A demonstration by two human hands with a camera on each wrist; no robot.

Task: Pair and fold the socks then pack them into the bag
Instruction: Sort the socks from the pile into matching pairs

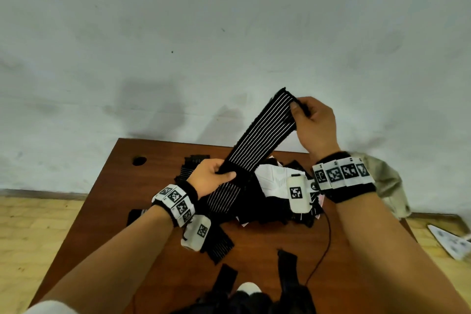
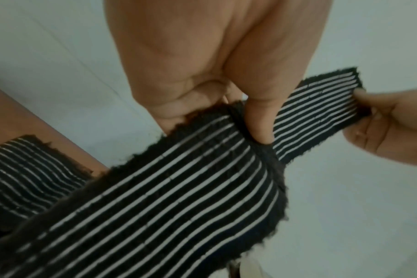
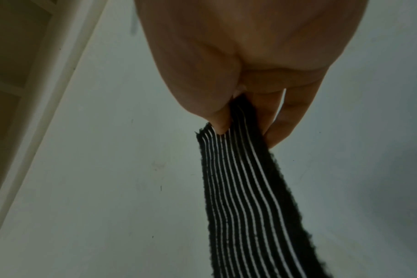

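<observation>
A long black sock with thin white stripes [image 1: 262, 132] is stretched in the air above the brown table [image 1: 107, 196]. My right hand [image 1: 309, 120] pinches its far upper end [image 3: 236, 120] between thumb and fingers. My left hand [image 1: 216, 177] grips the sock [image 2: 202, 169] near its middle, thumb on top. The sock's lower part hangs down onto a pile of socks [image 1: 270, 201], black ones and a white one [image 1: 274, 178]. Another striped sock [image 1: 220, 246] lies flat under my left wrist. A beige cloth bag [image 1: 387, 181] lies at the table's right edge.
A round cable hole [image 1: 139, 160] sits in the table's far left corner. A thin black cable [image 1: 325, 245] runs across the table in front of the pile. Dark straps [image 1: 288, 267] lie at the near edge. Behind the table stands a pale wall [image 1: 178, 46].
</observation>
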